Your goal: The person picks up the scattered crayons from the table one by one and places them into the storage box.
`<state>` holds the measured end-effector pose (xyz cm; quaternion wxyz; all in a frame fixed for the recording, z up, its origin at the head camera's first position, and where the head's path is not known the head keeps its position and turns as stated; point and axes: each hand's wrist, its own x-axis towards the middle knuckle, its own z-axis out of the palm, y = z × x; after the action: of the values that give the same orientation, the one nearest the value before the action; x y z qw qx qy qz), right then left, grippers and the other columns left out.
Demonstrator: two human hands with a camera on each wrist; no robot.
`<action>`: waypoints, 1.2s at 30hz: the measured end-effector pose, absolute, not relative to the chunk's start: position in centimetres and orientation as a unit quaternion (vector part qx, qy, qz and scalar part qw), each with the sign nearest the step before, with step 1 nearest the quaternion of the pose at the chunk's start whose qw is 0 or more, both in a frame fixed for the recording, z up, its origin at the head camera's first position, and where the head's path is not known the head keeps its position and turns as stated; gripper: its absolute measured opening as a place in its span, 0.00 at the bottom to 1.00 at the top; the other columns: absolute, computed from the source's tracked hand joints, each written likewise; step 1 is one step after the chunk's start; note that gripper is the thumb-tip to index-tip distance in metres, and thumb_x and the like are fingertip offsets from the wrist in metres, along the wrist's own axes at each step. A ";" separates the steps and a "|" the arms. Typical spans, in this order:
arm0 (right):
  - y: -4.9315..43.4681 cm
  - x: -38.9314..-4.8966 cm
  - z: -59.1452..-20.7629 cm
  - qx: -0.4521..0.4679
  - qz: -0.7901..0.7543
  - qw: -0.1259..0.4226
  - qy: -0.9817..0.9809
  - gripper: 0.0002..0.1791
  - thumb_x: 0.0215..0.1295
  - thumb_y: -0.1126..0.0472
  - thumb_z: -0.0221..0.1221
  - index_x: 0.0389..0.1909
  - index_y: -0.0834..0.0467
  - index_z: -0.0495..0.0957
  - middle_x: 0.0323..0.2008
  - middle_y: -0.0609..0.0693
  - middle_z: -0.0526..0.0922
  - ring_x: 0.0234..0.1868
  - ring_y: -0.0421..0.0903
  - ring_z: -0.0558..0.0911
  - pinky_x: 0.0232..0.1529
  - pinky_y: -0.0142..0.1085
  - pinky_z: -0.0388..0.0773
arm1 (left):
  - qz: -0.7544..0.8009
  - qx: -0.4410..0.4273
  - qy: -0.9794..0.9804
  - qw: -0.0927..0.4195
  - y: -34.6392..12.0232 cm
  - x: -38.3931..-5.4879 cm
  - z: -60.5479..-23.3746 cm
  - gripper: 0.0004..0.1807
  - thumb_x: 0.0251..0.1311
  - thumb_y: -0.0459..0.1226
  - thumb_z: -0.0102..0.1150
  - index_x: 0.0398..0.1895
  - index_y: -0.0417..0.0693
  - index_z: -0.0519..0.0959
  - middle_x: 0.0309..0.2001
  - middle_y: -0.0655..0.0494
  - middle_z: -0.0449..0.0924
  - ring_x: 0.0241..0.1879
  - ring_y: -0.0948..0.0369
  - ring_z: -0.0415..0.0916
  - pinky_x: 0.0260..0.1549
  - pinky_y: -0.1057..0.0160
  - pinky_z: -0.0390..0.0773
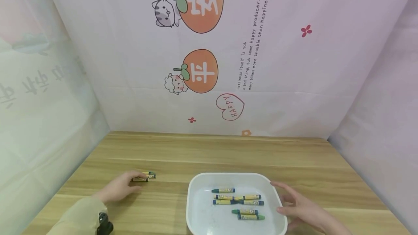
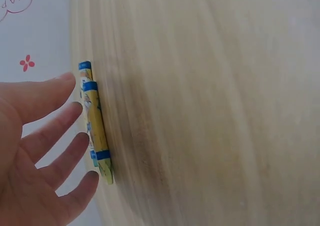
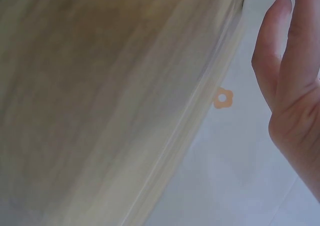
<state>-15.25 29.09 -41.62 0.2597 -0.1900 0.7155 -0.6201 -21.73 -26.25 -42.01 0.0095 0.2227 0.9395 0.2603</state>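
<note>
Sitting nearest, a white, shallow plastic tray with rounded corners holds roughly seven paper-wrapped yellow crayons in loose rows: a green-tipped pair side by side, two end-to-end rows with blue ends, and a lone blue-green-tipped one at the back. Right hand is at the tray's right side, thumb at the rim, index finger reaching along the corner; can't tell whether it pinches the rim or only steadies it, and the right wrist view misses the contact. Left hand, in a beige sleeve with a black device at the wrist, is over the table well left of the tray, fingers spread and loosely curved, no pinch visible. Just by its fingertips lie at least two more yellow crayons with blue bands, side by side; exact count unclear, hand covers part. Progress, judging by layout: most crayons are in the tray, roughly lined up; the small group on the wood-grain tabletop looks left over, not picked up. Farthest back hangs a white printed cloth.
</note>
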 end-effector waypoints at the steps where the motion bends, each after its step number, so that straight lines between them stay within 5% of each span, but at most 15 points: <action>1: 29.1 -15.3 -41.6 -0.192 -0.621 0.261 0.714 0.38 0.67 0.67 0.49 0.70 0.58 0.38 0.52 0.62 0.70 0.45 0.54 0.80 0.36 0.54 0.80 | 0.261 0.223 0.939 0.013 -26.4 -21.9 -42.1 0.18 0.52 0.34 0.63 0.48 0.44 0.78 0.50 0.45 0.79 0.52 0.43 0.73 0.52 0.43 0.71; 18: 29.0 -15.2 -41.4 -0.186 -0.616 0.259 0.721 0.38 0.67 0.66 0.50 0.70 0.59 0.37 0.53 0.62 0.71 0.45 0.54 0.80 0.36 0.53 0.80 | 0.211 0.260 0.942 0.036 -27.2 -23.2 -42.9 0.14 0.47 0.28 0.64 0.39 0.47 0.79 0.39 0.57 0.80 0.39 0.57 0.78 0.39 0.57 0.79; 28: 28.9 -15.1 -41.4 -0.179 -0.616 0.258 0.723 0.39 0.67 0.66 0.50 0.70 0.60 0.36 0.55 0.66 0.69 0.46 0.55 0.79 0.37 0.54 0.80 | 0.193 0.273 0.942 0.038 -27.2 -23.2 -42.8 0.08 0.50 0.29 0.62 0.30 0.52 0.77 0.29 0.65 0.76 0.29 0.73 0.68 0.27 0.68 0.71; 36: 28.8 -15.0 -41.4 -0.169 -0.612 0.254 0.730 0.39 0.67 0.65 0.50 0.70 0.61 0.36 0.57 0.71 0.64 0.46 0.55 0.79 0.37 0.53 0.80 | 0.215 0.260 0.939 0.059 -26.9 -23.1 -42.7 0.07 0.49 0.33 0.64 0.31 0.51 0.77 0.27 0.65 0.73 0.27 0.73 0.65 0.25 0.70 0.68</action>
<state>-15.03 28.79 -41.44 0.2540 -0.1689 0.7296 -0.6120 -23.09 -26.90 -42.66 0.0592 0.2603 0.9393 0.2153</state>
